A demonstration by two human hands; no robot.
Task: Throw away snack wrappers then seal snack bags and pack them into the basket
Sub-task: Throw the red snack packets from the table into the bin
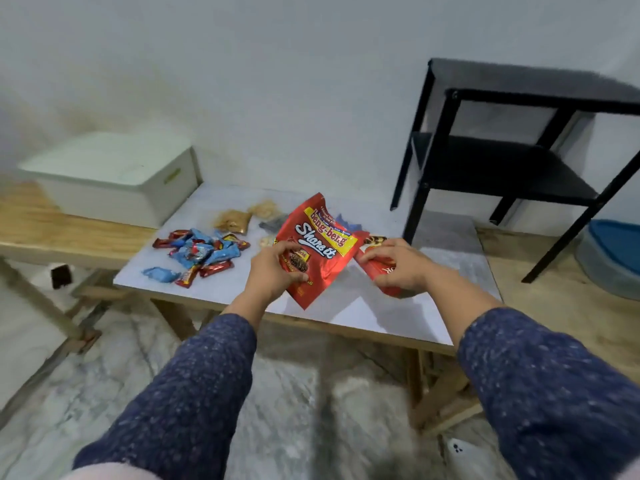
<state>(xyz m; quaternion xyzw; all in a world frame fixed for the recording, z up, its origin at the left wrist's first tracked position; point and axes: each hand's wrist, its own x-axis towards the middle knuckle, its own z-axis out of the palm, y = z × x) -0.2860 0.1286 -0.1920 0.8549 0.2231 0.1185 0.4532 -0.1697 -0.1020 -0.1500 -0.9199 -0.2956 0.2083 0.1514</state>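
A white lidded bin (114, 181) is sitting shut on the wooden bench at the far left, its contents hidden. On the pale desk (433, 306), a pile of small red and blue snack wrappers (201, 252) is lying left of centre, with two clear packets of tan snacks (233, 221) just behind it. The left hand (277, 271) is pinching the lower edge of a large red snack bag (317, 247), tilting it up off the desk. The right hand (398, 268) is curling its grip around a second red bag (382, 275) just beside the first. A black metal shelf (502, 168) is standing against the white wall at right, over a marbled floor. The large bag is reading "beng-beng" and "Share it".
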